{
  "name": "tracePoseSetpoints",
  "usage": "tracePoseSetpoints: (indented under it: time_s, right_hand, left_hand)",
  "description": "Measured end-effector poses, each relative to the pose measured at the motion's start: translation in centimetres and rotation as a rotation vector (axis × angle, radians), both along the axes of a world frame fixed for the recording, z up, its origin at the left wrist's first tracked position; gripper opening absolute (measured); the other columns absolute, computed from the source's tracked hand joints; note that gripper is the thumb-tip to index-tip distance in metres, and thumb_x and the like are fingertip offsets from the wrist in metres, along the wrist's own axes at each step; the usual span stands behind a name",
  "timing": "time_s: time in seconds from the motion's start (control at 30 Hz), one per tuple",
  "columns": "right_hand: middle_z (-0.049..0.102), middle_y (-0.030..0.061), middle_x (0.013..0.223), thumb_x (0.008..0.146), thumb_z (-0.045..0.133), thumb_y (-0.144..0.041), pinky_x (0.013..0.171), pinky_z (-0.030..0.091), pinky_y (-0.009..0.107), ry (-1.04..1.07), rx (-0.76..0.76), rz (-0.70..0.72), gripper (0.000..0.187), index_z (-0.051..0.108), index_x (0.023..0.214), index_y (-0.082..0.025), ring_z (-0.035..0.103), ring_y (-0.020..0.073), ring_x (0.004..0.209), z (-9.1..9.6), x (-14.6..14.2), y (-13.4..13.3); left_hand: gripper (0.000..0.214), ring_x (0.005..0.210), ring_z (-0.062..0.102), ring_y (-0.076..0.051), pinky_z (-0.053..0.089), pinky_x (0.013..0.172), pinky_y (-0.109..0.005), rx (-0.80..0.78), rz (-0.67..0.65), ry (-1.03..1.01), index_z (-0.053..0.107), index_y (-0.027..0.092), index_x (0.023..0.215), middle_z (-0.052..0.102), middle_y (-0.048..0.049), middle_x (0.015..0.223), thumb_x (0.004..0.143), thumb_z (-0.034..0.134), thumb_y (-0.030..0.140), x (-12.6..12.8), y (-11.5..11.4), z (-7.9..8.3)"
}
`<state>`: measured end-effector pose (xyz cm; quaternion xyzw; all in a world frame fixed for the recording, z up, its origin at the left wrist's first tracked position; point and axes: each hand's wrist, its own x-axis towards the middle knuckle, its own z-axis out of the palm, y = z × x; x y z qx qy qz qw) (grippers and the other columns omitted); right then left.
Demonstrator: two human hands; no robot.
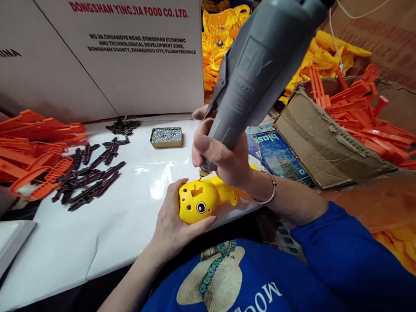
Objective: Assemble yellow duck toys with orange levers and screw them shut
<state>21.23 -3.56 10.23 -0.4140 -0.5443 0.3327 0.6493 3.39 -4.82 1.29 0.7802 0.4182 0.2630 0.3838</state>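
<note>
My left hand [175, 221] is wrapped round the head end of a yellow plastic animal toy [204, 199], which lies on the white table near its front edge. The toy has a printed eye, several small holes and a square cutout. In my right hand [226, 159] is a grey electric screwdriver [254, 66], tilted, its tip pointing down at the toy's upper side. Whether the tip touches a screw there I cannot tell. My right forearm and the tool cover part of the toy's body.
A small tin of screws [166, 137] stands on the white table [127, 229]. Dark plastic parts [90, 177] and orange parts [23, 151] lie to the left. White cartons [131, 51] rise behind. At right, a cardboard box [322, 142] holds more orange parts; yellow parts [223, 30] are heaped behind.
</note>
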Motion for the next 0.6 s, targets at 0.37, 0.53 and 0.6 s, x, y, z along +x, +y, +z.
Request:
tracePoseSetpoints:
  time_s: [0.37,0.53,0.6]
  right_hand:
    - [0.055,-0.0073,0.065,0.079,0.081,-0.04,0.052,0.048,0.03,0.066,-0.051,0.166,0.03,0.056,0.087,-0.025,0.051,0.0113,0.051,-1.5,-1.2,1.7]
    - [0.052,-0.0072,0.063,0.077,0.082,-0.041,0.05,0.045,0.03,0.053,-0.072,0.154,0.034,0.053,0.085,-0.025,0.049,0.0116,0.051,-2.5,-1.3,2.1]
    - [0.05,-0.0077,0.062,0.077,0.081,-0.044,0.049,0.046,0.03,0.078,-0.084,0.134,0.035,0.053,0.087,-0.025,0.049,0.0116,0.049,-2.7,-1.3,2.5]
  left_hand:
    - [0.082,0.103,0.068,-0.029,0.058,0.088,-0.05,-0.094,-0.01,-0.039,0.041,0.024,0.132,0.063,-0.0094,0.12,0.069,0.082,0.056,0.0,0.2,-0.3]
    - [0.08,0.103,0.068,-0.029,0.058,0.089,-0.048,-0.061,0.014,-0.061,0.043,0.023,0.13,0.063,-0.0091,0.118,0.068,0.082,0.056,0.1,0.3,-0.3]
    - [0.081,0.103,0.068,-0.029,0.057,0.087,-0.048,-0.031,0.014,-0.06,0.043,0.023,0.13,0.063,-0.0092,0.118,0.068,0.082,0.057,0.2,0.3,-0.2]
